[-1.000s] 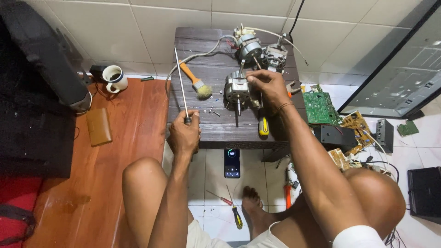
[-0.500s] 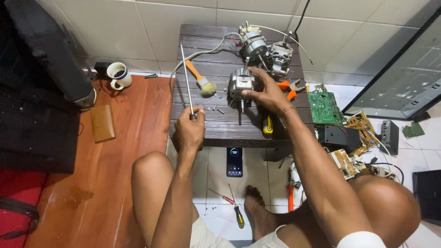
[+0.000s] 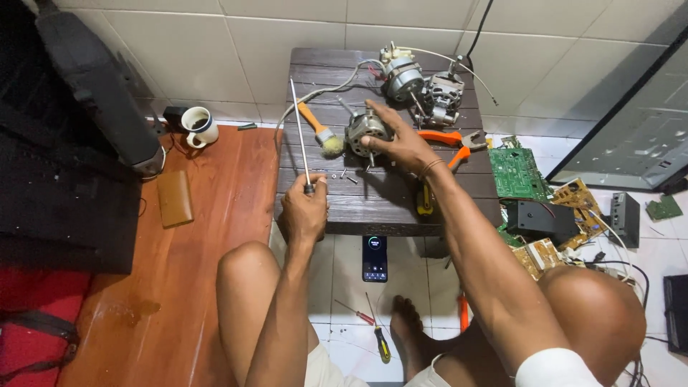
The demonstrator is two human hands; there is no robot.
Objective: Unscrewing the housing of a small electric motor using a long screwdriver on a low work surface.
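My left hand (image 3: 304, 208) grips the handle of a long thin screwdriver (image 3: 299, 129) whose shaft points away over the dark wooden table (image 3: 373, 208). My right hand (image 3: 401, 143) rests on a small grey electric motor (image 3: 364, 127) in the middle of the table, fingers wrapped over its right side. A paintbrush with an orange handle (image 3: 319, 130) lies just left of the motor. A few small screws (image 3: 344, 174) lie on the table between my hands.
Two more motors (image 3: 423, 82) with wires sit at the table's far edge. Orange-handled pliers (image 3: 448, 140) and a yellow screwdriver (image 3: 426, 199) lie by my right forearm. Circuit boards (image 3: 517, 172) are piled at the right. A phone (image 3: 375, 258), screwdrivers (image 3: 378, 337) and a mug (image 3: 199, 126) are on the floor.
My view has shifted slightly. My right hand stays on the grey motor and my left hand keeps hold of the long screwdriver; both hands sit a little lower in the picture.
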